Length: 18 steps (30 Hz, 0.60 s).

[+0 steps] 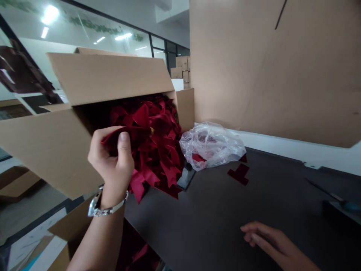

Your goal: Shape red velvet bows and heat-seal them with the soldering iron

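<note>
Left hand (111,165): fingers pinching crumpled dark-red felt (138,131)
Right hand (270,241): fingers (254,235) loosely together over dark tabletop (197,214)
Beyond left fingers: jagged felt scraps (160,150), cardboard box (109,79)

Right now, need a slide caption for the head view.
Left hand grips dark red fabric scrap at open cardboard box; right hand near black tabletop.

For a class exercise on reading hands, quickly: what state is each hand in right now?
Left hand: closed, pinching a piece of dark red fabric.
Right hand: open, fingers loosely curled, holding nothing.
</note>
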{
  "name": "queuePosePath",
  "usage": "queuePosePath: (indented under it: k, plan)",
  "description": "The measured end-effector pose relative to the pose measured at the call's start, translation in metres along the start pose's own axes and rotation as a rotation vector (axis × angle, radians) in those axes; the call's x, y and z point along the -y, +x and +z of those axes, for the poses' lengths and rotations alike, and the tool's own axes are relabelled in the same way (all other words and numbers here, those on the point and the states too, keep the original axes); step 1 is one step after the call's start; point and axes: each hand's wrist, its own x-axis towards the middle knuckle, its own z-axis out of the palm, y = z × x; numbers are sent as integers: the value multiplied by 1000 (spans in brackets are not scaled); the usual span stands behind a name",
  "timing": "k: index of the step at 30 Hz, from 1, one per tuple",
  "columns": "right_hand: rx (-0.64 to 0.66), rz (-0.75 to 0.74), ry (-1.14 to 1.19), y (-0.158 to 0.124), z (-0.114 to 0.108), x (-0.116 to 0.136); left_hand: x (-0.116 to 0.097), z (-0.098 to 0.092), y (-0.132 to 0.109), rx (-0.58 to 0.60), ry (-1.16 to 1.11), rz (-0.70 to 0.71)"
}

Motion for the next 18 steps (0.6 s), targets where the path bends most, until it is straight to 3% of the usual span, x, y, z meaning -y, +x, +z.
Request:
queuePosePath:
  k: [2, 5, 7, 9, 10, 12, 14, 16, 18]
  plan:
    - [2, -61, 35, -1, -2, 7, -23, 16, -7, 144, -237, -101]
    - [122, -161, 117, -5, -4, 16, -51, 46, -34, 498, -617, -372]
    - [269, -274, 206, -7, -1, 19, -67, 63, -71, 631, -781, -554]
    - [310, -375, 348, -4, 8, 18, -83, 73, -118, 711, -804, -713]
    - [241, -392, 430, -1, 14, 16, -90, 74, -142, 777, -808, -763]
    - [-43, -345, 545, 8, 25, 10, -102, 71, -183, 981, -863, -772]
    - [-365, -222, 570, 15, 29, 4, -108, 66, -208, 1171, -968, -638]
    - [-561, -125, 609, 16, 24, 4, -108, 66, -213, 1348, -1025, -444]
    - [-576, -114, 671, 10, 12, 10, -102, 72, -205, 1564, -1109, -243]
